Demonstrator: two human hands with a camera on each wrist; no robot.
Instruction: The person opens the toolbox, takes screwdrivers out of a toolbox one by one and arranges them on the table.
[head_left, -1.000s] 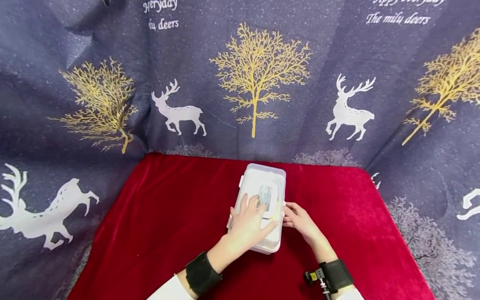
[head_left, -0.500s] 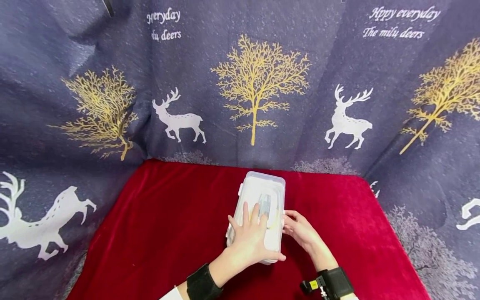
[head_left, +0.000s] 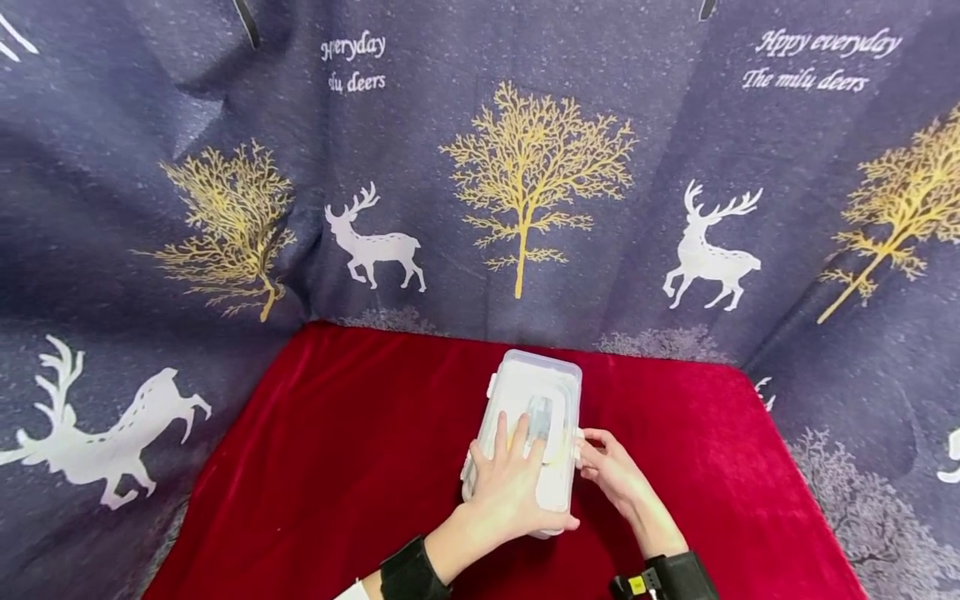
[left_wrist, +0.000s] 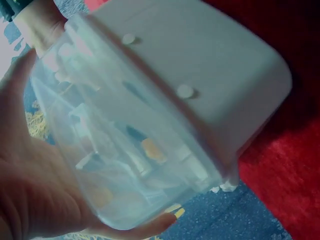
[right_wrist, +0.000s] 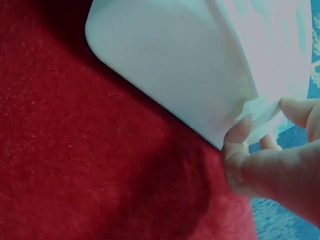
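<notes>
A white plastic storage box [left_wrist: 210,60] with a clear lid [head_left: 542,365] lies lengthwise in front of me, its lid on. Through the lid in the left wrist view I see pale items and a small orange patch, too blurred to name. My left hand [head_left: 504,493] rests on the near half of the lid with fingers spread and straight. At the box's right side my right hand [head_left: 617,475] pinches a side latch [right_wrist: 262,112] between thumb and curled fingers. Part of the lid is hidden beneath the left hand.
Red velvet cloth [head_left: 360,450] covers the table under and around the box. Behind it hangs a dark blue curtain [head_left: 450,275] printed with deer and trees. Black bands sit on both wrists.
The left hand has slid slightly nearer on the lid, its thumb now by the near right edge. The right hand stays at the latch, its fingers shifted slightly. The head view has tilted up.
</notes>
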